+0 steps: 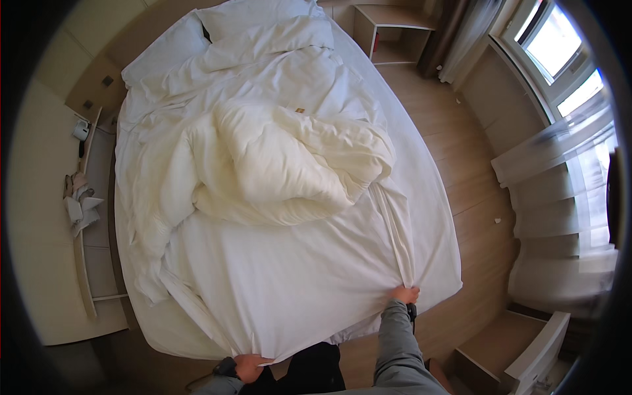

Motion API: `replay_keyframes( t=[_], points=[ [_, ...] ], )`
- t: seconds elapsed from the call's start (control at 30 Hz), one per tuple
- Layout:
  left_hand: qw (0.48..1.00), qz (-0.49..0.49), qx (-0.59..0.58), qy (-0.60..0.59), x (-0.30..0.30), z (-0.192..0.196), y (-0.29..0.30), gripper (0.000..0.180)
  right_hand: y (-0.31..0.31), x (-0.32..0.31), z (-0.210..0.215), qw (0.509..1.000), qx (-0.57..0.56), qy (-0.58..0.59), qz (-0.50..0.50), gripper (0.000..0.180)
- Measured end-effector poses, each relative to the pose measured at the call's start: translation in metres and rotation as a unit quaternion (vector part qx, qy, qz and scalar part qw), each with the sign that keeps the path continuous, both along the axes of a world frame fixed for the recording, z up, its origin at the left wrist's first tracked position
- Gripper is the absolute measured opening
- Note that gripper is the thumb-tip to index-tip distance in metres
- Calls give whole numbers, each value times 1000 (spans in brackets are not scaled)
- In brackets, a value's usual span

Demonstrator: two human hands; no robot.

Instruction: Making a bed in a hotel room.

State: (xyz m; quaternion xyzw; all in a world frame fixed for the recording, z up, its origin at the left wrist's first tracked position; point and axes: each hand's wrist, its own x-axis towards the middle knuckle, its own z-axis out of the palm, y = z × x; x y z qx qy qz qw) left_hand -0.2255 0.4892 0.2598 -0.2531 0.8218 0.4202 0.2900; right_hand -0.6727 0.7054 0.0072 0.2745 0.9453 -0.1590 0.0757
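A white duvet cover (289, 276) lies over the lower part of the bed, drawn taut toward me. My left hand (250, 367) is closed on its near edge, low at the foot of the bed. Further right and a little farther off, my right hand (405, 294) grips another part of that edge, with a long fold running up from it. A thick cream duvet (283, 164) is heaped in the middle of the bed; how far it goes inside the cover I cannot tell. Both hands' fingertips are partly hidden in the cloth.
White pillows (257, 16) rest at the far end. To the left stands a narrow shelf (85, 276) with crumpled items on it. A bedside cabinet (395, 16) is at the far right, curtains (553, 217) hang by the window, and a wooden chair-like piece (507, 342) stands near right.
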Motion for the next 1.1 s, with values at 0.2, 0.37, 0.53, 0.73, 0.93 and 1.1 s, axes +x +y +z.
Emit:
replay_keyframes(
  t=[0.2, 0.37, 0.53, 0.73, 0.93, 1.1],
  points=[
    [996, 89, -27, -11, 34, -21, 43, 35, -132, -22, 3, 958, 67, -4, 280, 82],
    [987, 69, 111, 93, -2, -43, 45, 52, 67, -192, -67, 916, 163, 128, 343, 23],
    [901, 409, -122, 84, 117, -79, -15, 26, 7, -153, -5, 615, 469, -284, 566, 31],
    [600, 685, -413, -16, 226, -183, -210, 69, -4, 26, 46, 938, 68, 34, 339, 60],
    [577, 751, -323, 19, 284, -245, -335, 31, -84, 276, 95, 911, -73, -76, 399, 59],
    [475, 811, -113, 323, 452, -200, -356, 42, -172, 323, 130, 890, -137, -77, 429, 52]
  ],
)
